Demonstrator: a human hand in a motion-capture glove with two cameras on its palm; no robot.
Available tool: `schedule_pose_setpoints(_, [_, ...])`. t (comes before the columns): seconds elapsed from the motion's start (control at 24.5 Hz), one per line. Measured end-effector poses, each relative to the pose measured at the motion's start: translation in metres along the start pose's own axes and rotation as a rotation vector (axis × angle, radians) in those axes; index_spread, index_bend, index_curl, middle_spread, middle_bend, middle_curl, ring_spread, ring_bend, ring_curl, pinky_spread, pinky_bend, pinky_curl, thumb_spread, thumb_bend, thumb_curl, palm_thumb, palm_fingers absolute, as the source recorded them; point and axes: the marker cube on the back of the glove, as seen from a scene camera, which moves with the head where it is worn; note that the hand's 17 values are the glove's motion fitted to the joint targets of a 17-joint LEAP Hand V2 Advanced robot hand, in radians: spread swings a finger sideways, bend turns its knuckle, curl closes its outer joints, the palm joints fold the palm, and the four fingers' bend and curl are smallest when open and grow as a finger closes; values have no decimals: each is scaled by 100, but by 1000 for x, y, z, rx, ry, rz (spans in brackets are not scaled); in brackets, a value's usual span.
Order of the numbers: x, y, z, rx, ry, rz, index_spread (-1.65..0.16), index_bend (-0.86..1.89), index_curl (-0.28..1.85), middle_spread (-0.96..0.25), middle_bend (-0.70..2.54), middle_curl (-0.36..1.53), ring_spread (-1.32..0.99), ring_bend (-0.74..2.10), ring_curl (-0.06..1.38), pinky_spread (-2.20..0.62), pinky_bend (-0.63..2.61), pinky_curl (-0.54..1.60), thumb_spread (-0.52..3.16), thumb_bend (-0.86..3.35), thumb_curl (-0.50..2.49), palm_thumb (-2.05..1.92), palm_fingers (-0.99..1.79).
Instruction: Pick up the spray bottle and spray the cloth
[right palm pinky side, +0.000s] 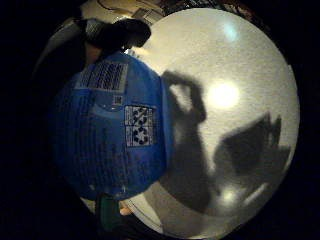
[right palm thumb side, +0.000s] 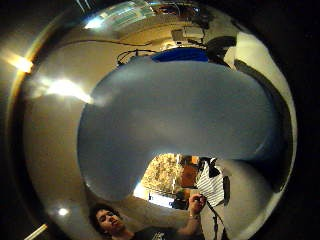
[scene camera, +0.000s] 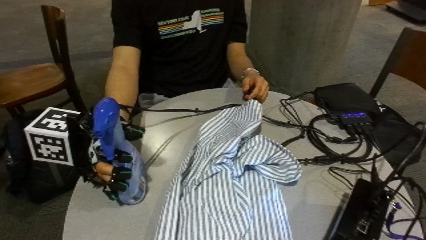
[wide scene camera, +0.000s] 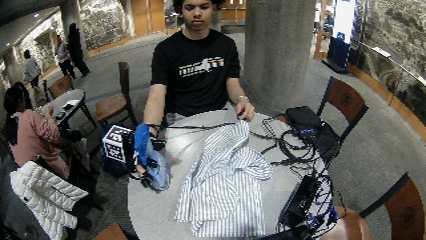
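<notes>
**Gloved hand gripping the spray bottle beside the striped cloth**

The person's right hand (scene camera: 110, 167) is curling its gloved fingers (scene camera: 121, 157) round the spray bottle (scene camera: 120, 160), holding it up at the edge of the round surface (scene camera: 100, 220) with the blue spray head on top. The bottle's pale lower body is showing below the fingers, but whether its base is touching the surface or hanging just above it is hard to make out. The nozzle's direction is not clear from the outside views.

The blue-and-white striped cloth (scene camera: 233, 175) is lying rumpled across the middle of the surface, just beside the bottle — its lower end is cut off by the frame. The bare left hand (scene camera: 255, 89) is pinching the cloth's far corner at the surface's edge.

In the little-finger palm view the bottle's blue printed label (right palm pinky side: 117, 135) is filling one side, with shadows falling on the speckled surface beyond. In the thumb-side view a blurred grey-blue mass — too close to identify with certainty — is hiding most of the scene.
</notes>
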Motion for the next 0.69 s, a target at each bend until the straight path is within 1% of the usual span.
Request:
schedule_pose_setpoints(0.08, [1,0,1,20,9,-28,-22,46,35,-1,35,44,-2,25,30,25,27,21,94,3,38,83,101])
schedule_pose_setpoints(0.2, [1,-2,1,59,28,-66,-21,40,37,-2,36,45,-4,29,32,25,27,22,92,4,41,89,109])
schedule_pose_setpoints(0.41, [1,-3,2,89,51,-98,-20,33,40,-4,36,47,-5,34,36,24,28,24,84,4,46,96,112])
schedule_pose_setpoints(0.69, [0,-3,1,93,57,-107,-19,30,43,-5,34,48,-6,31,37,24,29,26,69,2,52,103,113])
